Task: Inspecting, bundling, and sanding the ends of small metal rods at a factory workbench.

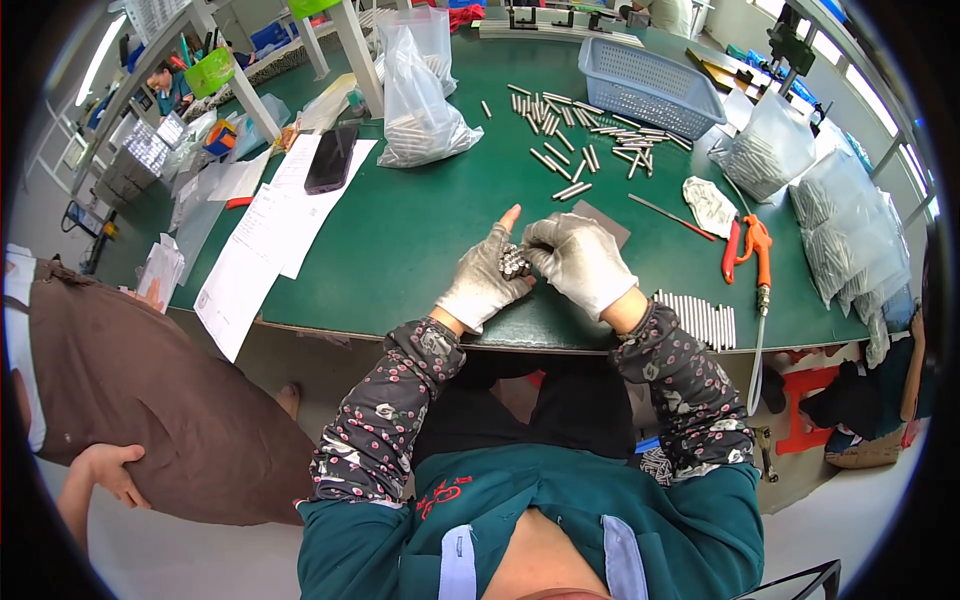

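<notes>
Both of my hands wear whitish work gloves and meet over the near part of the green table. My left hand (482,280) is wrapped round a bundle of short metal pins (514,262), whose shiny round ends face up. Its bare thumb sticks up. Close against the bundle, my right hand (582,262) has its fingers pinched together; whatever is between them is hidden. Behind that hand lies a dark flat square plate (606,224). Beside my right wrist, a neat row of metal pins (697,320) lies along the table edge.
Loose pins (560,130) lie scattered ahead, near a blue basket (655,95). Rightward are a thin red-handled tool (672,216), a white cloth (710,207), an orange air gun (755,240) and bags of pins (845,235). Leftward are papers (255,265), a phone (331,160) and a standing person (150,400).
</notes>
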A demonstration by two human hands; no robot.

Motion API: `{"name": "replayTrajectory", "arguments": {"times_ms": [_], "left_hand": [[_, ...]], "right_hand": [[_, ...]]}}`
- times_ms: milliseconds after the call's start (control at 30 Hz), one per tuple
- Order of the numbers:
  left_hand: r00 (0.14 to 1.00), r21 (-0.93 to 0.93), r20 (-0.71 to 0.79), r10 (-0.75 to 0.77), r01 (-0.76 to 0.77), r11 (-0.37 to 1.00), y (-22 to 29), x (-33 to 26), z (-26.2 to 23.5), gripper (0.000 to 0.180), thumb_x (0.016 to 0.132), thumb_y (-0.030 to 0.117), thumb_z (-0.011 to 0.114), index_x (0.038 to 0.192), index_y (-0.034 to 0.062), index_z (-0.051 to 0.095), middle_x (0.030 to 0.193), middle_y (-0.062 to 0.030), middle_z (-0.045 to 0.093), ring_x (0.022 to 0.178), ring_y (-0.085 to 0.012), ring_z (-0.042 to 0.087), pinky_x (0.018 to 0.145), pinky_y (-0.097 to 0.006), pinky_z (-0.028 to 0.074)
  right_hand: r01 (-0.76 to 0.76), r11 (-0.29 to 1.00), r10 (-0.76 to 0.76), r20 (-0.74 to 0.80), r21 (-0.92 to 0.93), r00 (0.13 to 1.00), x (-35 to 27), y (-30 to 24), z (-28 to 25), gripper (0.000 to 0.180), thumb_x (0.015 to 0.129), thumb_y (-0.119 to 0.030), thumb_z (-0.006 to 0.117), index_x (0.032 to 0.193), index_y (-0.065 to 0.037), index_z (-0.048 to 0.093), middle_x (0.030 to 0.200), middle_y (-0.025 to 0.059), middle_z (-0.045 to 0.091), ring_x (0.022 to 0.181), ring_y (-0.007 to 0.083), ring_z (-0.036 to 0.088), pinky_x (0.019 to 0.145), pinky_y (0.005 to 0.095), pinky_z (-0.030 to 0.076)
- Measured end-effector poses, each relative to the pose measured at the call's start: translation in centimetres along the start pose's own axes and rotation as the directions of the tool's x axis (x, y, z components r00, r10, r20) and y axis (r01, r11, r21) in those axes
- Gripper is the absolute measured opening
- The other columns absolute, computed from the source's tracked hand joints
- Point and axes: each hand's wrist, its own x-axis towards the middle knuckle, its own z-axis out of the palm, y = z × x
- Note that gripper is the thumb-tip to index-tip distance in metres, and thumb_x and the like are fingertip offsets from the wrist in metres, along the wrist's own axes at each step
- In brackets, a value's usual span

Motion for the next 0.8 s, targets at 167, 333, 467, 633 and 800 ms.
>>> {"name": "replayTrajectory", "arguments": {"times_ms": [167,333,467,633,800], "left_hand": [[0.998,0.02,0.041,-0.054,0.053,0.998,1.0,-0.1,-0.1,0.091,0.063,0.008,0.074,0.137,0.0152,0.021,0.114,-0.0076,0.052,0.1,-0.0175,0.052,0.087,-0.028,0.042],[0.988,0.039,-0.063,0.143,-0.141,0.989,-1.5,0.3,0.6,0.094,0.06,0.016,0.072,0.137,0.0166,0.018,0.094,-0.0123,0.059,0.086,-0.0305,0.058,0.077,-0.035,0.046],[0.99,0.038,-0.111,0.091,-0.088,0.995,-0.2,0.1,0.5,0.08,0.06,0.018,0.073,0.129,0.0114,0.032,0.095,-0.0119,0.059,0.088,-0.031,0.057,0.077,-0.036,0.046],[0.999,0.116,-0.038,0.028,-0.023,0.993,0.2,0.3,0.4,0.047,0.061,0.018,0.073,0.1,0.0066,0.049,0.091,-0.0107,0.059,0.085,-0.0292,0.058,0.075,-0.036,0.046],[0.999,-0.069,-0.034,-0.038,0.035,0.997,-0.7,0.1,0.6,0.037,0.062,0.016,0.072,0.09,0.0062,0.05,0.084,-0.0093,0.058,0.081,-0.0265,0.058,0.073,-0.034,0.047]], "right_hand": [[0.163,0.97,-0.147,0.099,-0.183,0.984,1.3,-0.3,-0.6,0.008,0.068,-0.014,0.06,0.074,-0.008,0.061,0.072,0.0095,0.059,0.073,0.0283,0.057,0.064,0.0371,0.045],[0.288,0.859,-0.159,0.313,-0.424,0.936,2.7,-1.4,-0.4,0.01,0.063,-0.012,0.063,0.071,-0.007,0.061,0.068,0.0107,0.059,0.069,0.0283,0.059,0.061,0.0372,0.046],[0.32,0.785,-0.149,0.34,-0.53,0.929,2.3,-1.6,-0.3,0.017,0.06,-0.012,0.065,0.075,-0.005,0.06,0.07,0.0117,0.06,0.069,0.0268,0.06,0.063,0.0359,0.046],[0.216,0.849,-0.1,0.254,-0.482,0.962,1.6,-1.1,-1.8,0.014,0.067,-0.012,0.061,0.079,-0.005,0.059,0.07,0.0109,0.059,0.071,0.028,0.059,0.065,0.0363,0.046],[-0.027,0.924,0.059,0.073,-0.383,0.996,1.2,0.4,-3.7,0.034,0.073,-0.029,0.059,0.097,-0.005,0.055,0.086,0.0115,0.059,0.087,0.0284,0.056,0.073,0.0388,0.043]]}}
